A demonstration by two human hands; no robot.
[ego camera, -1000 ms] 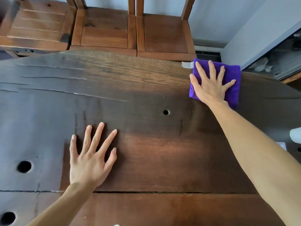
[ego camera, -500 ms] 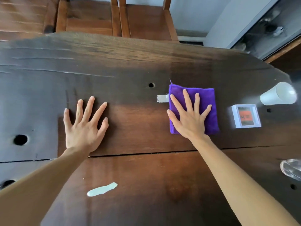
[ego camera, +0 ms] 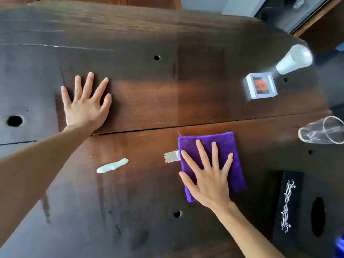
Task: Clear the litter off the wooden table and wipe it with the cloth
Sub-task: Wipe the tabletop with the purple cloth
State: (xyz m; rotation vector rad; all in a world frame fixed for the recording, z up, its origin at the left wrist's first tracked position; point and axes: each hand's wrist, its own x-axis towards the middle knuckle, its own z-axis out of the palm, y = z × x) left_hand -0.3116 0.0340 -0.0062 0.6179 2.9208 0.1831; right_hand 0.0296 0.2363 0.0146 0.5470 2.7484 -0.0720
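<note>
A folded purple cloth point(ego camera: 225, 144) lies on the dark wooden table point(ego camera: 149, 101), right of centre. My right hand point(ego camera: 206, 175) presses flat on the cloth with fingers spread. A white label tag point(ego camera: 172, 156) sticks out from the cloth's left edge. My left hand point(ego camera: 85, 103) rests flat on the table to the left, fingers apart, holding nothing. A pale whitish smear point(ego camera: 112, 165) lies on the wood between my two arms.
A white paper cup point(ego camera: 293, 59) lies on its side at the far right, with a small white box point(ego camera: 260, 87) beside it. A clear plastic cup point(ego camera: 323, 130) lies at the right edge. A black tissue box point(ego camera: 297, 211) stands at the lower right. Several round holes dot the tabletop.
My right hand has dragged the cloth from the far edge toward me across the table. My left hand has stayed flat on the wood. The view has tilted down, revealing the smear and the tissue box.
</note>
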